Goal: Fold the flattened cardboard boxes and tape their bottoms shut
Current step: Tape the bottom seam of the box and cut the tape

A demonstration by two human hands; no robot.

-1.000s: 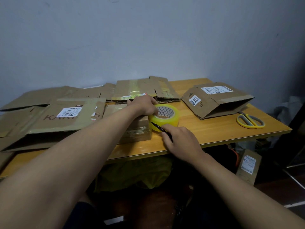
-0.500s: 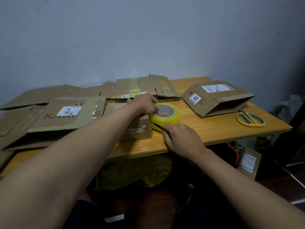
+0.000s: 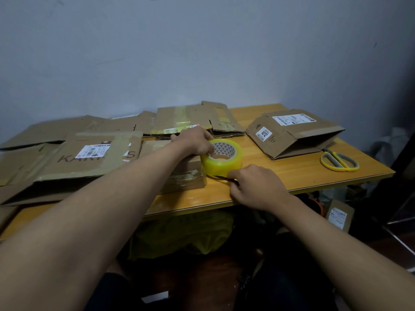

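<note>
Found the tape roll (image 3: 222, 159) lying flat near the middle of the tabletop's (image 3: 269, 173) front edge, touching the right side of a small brown box (image 3: 186, 177). Saw the left grip (image 3: 195, 141) curled over the roll's far rim, fingertips in the core, holding it down. Noted the right grip (image 3: 256, 187) just in front of the roll, closed round a thin dark tool (image 3: 221, 178) with its tip against the roll's lower wall; could not tell whether blade or pen. Judged this as lifting the tape's free end, with no strip drawn out yet.

Judged the task barely begun. Made out glossy tape across the small brown box, which looked squared up and possibly sealed. Saw a labelled box (image 3: 292, 133) toward the back right corner, only half opened and lying on its side, its bottom not visibly taped. Counted several flattened boxes (image 3: 89, 153) spread over the left half and more flat cardboard (image 3: 186, 118) along the back edge, all left to fold and tape.

Spotted yellow scissors (image 3: 339, 161) near the right edge, well apart from both grips. Took in a warm wooden tabletop set against a plain grey-blue wall (image 3: 202, 52), a yellow bag (image 3: 179, 234) below the front edge, and a small labelled parcel (image 3: 339, 215) on the dim floor to the right.
</note>
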